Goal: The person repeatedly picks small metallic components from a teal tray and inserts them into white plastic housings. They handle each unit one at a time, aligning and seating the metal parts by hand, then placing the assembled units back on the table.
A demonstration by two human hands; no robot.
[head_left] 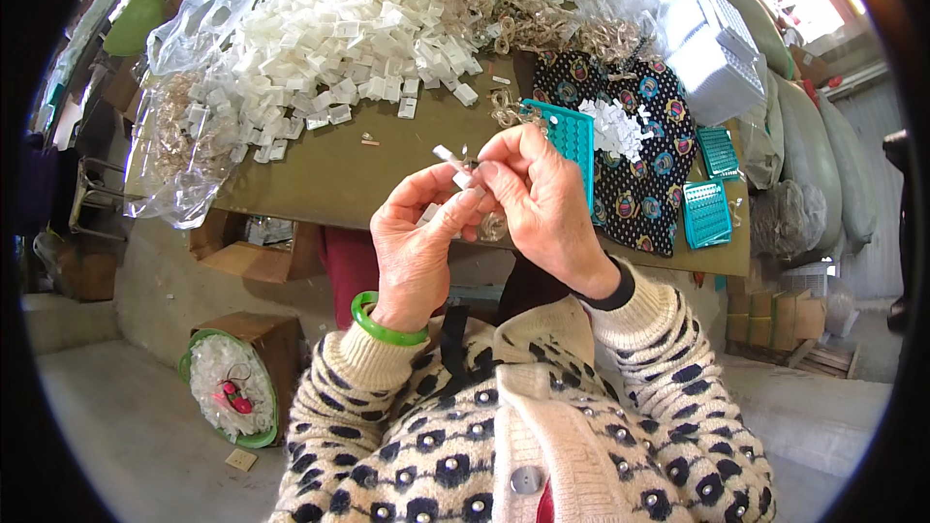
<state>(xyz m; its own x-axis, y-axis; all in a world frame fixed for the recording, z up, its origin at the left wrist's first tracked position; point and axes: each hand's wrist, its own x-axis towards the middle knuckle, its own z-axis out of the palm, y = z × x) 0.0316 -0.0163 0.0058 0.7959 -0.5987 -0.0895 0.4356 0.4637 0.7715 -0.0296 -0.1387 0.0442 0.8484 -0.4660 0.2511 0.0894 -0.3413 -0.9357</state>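
My left hand (417, 228) is closed, its thumb and fingers pinching a small white plastic case (462, 179) whose flap stands up. A second white piece (429, 214) shows between the fingers of that hand. My right hand (547, 208) is closed too, with thumb and forefinger pressed together right beside the case. What they grip is small and mostly hidden; a thin dark bit shows at the fingertips. Both hands are over the near edge of the table (320, 179). Below the left hand, a coil of thin cord (493, 226) is partly visible.
A heap of white plastic cases (329, 39) covers the far table, beside bundled beige cords (581, 29). At right are a teal tray (572, 140), white pieces (616, 128) on patterned cloth (635, 199), and smaller teal trays (707, 213). A green basin (232, 387) stands lower left.
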